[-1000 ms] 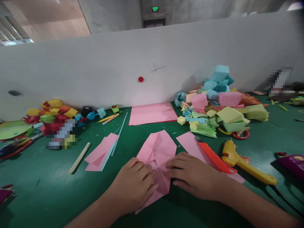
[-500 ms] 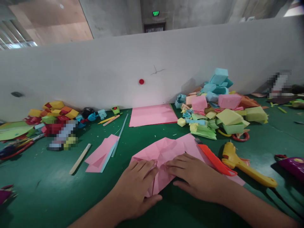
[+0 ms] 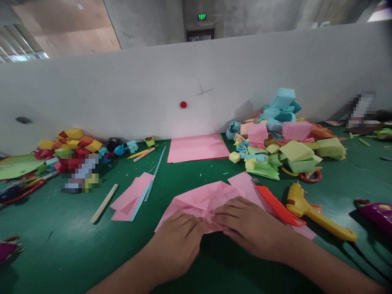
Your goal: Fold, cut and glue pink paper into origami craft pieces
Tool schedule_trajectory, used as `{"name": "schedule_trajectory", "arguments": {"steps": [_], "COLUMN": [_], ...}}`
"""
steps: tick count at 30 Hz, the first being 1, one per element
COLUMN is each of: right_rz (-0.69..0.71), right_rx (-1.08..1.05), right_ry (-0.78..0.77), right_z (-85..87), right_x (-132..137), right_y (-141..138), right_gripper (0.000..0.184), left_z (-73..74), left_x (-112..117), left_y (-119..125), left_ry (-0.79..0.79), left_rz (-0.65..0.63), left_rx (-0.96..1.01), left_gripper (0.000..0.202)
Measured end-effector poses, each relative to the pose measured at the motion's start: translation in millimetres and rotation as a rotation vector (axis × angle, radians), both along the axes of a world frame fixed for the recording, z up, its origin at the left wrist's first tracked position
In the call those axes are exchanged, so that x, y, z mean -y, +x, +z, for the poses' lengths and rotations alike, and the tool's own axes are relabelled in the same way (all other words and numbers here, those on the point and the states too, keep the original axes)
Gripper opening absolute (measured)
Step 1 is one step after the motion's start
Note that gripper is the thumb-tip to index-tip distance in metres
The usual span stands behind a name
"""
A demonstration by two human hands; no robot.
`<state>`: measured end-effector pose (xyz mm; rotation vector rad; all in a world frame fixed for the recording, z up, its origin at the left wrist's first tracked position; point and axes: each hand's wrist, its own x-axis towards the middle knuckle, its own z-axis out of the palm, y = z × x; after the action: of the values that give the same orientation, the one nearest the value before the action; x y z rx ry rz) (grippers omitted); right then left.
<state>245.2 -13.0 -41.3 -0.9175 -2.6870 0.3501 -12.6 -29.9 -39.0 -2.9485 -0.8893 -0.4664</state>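
Note:
A creased sheet of pink paper (image 3: 196,198) lies on the green table in front of me, partly folded, with its near edge between my hands. My left hand (image 3: 180,237) is closed on the near left part, fingers bent over the paper and thumb tucked out of sight. My right hand (image 3: 245,220) pinches the near right part, its fingertips close to those of the left. Another flat pink piece (image 3: 241,183) sticks out behind my right hand. On it, beside that hand, rests an orange utility knife (image 3: 278,206).
A yellow hot glue gun (image 3: 318,216) lies to the right, its cord trailing off. Folded paper shapes (image 3: 294,151) are heaped at the back right, more (image 3: 72,143) at the back left. Pink sheets (image 3: 197,148) lie by the white partition (image 3: 137,90). A wooden stick (image 3: 104,204) is at left.
The near edge of the pink paper has been folded up away from me. My left thumb, stretched out before, has tucked in, and both hands now grip the paper's near edge.

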Motion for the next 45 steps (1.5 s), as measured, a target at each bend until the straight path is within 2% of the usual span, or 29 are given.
{"name": "schedule_trajectory", "arguments": {"steps": [4,7,12,15,19,21,23,25,29,32,35,39,42,45], "right_rz": [-0.060,-0.164,-0.312,-0.324,-0.328,-0.295,-0.234,-0.173,-0.098,-0.046,-0.064,-0.130,-0.133,-0.104], "right_rx": [-0.038,-0.037,0.047,0.064,0.094,0.102,0.111,0.122,0.103,0.110,0.139,0.168,0.195,0.229], "right_ry": [0.063,0.132,0.157,0.199,0.355,0.401,0.392,0.356,0.292,0.289,0.309,0.288,0.174,-0.027], "right_z": [-1.9,-3.8,-7.9,-9.7,-12.0,-13.9,-16.2,-18.9,-22.2,-22.7,-25.0,-27.6,-22.8,-13.4], "right_x": [-2,-6,-11,-10,-6,-5,-6,-8,-7,-2,3,8,13,17], "right_y": [0,1,3,0,-5,-6,-5,-5,-7,-11,-14,-16,-20,-21], "right_gripper": [0.035,0.034,0.028,0.033,0.049,0.054,0.051,0.046,0.046,0.044,0.046,0.052,0.060,0.069], "left_z": [1.4,-1.0,-9.2,-11.9,-13.4,-14.9,-16.7,-18.1,-17.8,-15.3,-14.0,-16.1,-17.8,-16.5], "left_x": [-6,-12,-20,-21,-19,-19,-20,-22,-24,-21,-16,-13,-13,-14], "left_y": [-8,-12,-13,-10,-8,-8,-8,-8,-8,-9,-12,-14,-16,-18], "left_ry": [-0.059,-0.051,0.084,0.196,0.294,0.363,0.393,0.343,0.110,-0.041,-0.113,-0.153,-0.182,-0.244], "left_rz": [0.096,0.171,0.248,0.267,0.268,0.265,0.258,0.225,0.079,0.052,0.060,0.072,0.066,0.072], "left_rx": [0.104,0.135,0.082,0.056,0.047,0.043,0.028,-0.007,-0.053,-0.063,-0.101,-0.122,-0.128,-0.148], "left_gripper": [0.036,0.036,0.031,0.033,0.044,0.046,0.044,0.040,0.034,0.042,0.054,0.057,0.060,0.062]}}
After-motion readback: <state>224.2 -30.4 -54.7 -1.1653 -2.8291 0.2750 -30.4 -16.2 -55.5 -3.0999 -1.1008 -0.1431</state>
